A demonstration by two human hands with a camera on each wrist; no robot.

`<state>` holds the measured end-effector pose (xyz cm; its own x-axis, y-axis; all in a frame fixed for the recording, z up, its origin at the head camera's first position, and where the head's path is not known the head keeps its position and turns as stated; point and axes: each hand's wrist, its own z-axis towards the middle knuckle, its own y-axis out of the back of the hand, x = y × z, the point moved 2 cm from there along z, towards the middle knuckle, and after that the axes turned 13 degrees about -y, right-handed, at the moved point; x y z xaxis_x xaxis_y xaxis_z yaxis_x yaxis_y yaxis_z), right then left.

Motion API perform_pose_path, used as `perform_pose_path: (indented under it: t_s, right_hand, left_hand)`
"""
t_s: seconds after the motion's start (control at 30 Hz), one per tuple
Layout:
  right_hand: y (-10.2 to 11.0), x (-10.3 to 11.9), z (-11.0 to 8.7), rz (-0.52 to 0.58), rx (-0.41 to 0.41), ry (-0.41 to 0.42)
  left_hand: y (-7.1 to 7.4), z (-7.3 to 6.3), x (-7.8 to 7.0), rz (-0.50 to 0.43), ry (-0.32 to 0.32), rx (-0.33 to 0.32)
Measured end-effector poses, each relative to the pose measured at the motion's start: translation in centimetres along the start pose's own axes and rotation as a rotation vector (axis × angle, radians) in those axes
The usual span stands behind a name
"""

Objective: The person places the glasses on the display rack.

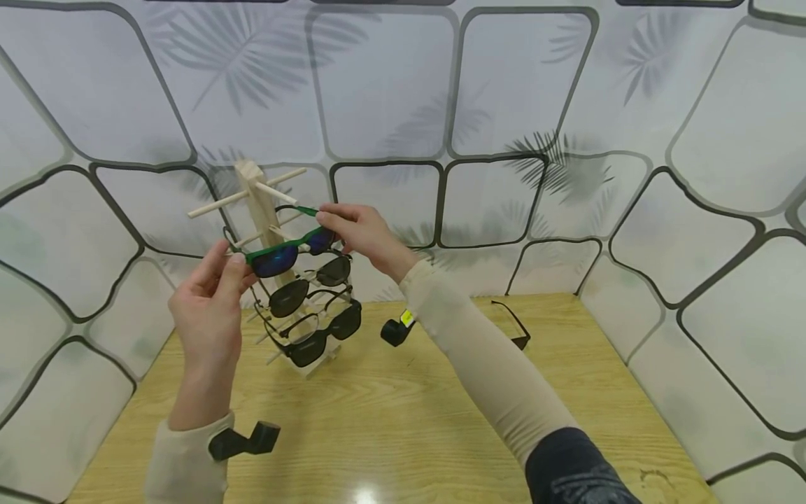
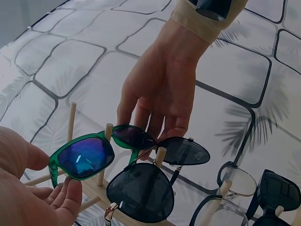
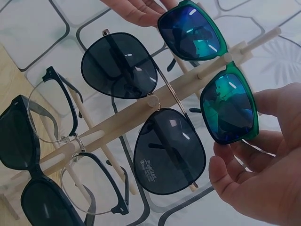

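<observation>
Green-framed sunglasses (image 1: 275, 260) with blue mirrored lenses sit at an upper level of a wooden display stand (image 1: 259, 206). My left hand (image 1: 210, 308) pinches one outer corner of the frame between thumb and fingers. At the opposite side, my right hand (image 1: 366, 234) holds the frame near its hinge and temple. In the right wrist view, a peg end shows at the bridge of the green sunglasses (image 3: 225, 106); whether they bear on it I cannot tell. Just below hang dark aviator sunglasses (image 3: 170, 150), then clear half-rim glasses (image 3: 94, 183) and black sunglasses (image 3: 19, 134).
Bare pegs (image 1: 217, 204) jut out at the stand's top. On the wooden table (image 1: 390, 420) another pair of dark glasses (image 1: 519, 336) lies right of the right forearm. A patterned curtain (image 1: 387, 84) surrounds the table. Black cameras (image 1: 245, 441) are strapped to both wrists.
</observation>
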<state>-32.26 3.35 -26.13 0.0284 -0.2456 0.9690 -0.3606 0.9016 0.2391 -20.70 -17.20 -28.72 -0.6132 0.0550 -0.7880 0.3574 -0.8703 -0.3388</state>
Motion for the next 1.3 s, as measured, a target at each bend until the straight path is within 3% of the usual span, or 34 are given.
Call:
perform_pose_path:
  t_s: [0.37,0.7,1.07,1.3]
  right_hand:
    - [0.2,-0.2,-0.3,-0.011,-0.005,-0.009]
    - [1.7,-0.7,-1.8,-0.014,-0.036,0.016]
    - [4.7,-3.1,-4.2,-0.009,-0.097,0.054]
    - [7.3,-5.2,-6.6,0.006,-0.124,0.050]
  left_hand:
    - [0.3,-0.4,0.1,0.007,-0.016,0.002]
    - [1.1,-2.0,0.0,0.073,-0.023,0.000]
    - [1.2,-5.3,-0.2,0.055,-0.117,0.030]
    - [-0.2,-8.7,0.7,0.040,-0.111,0.158]
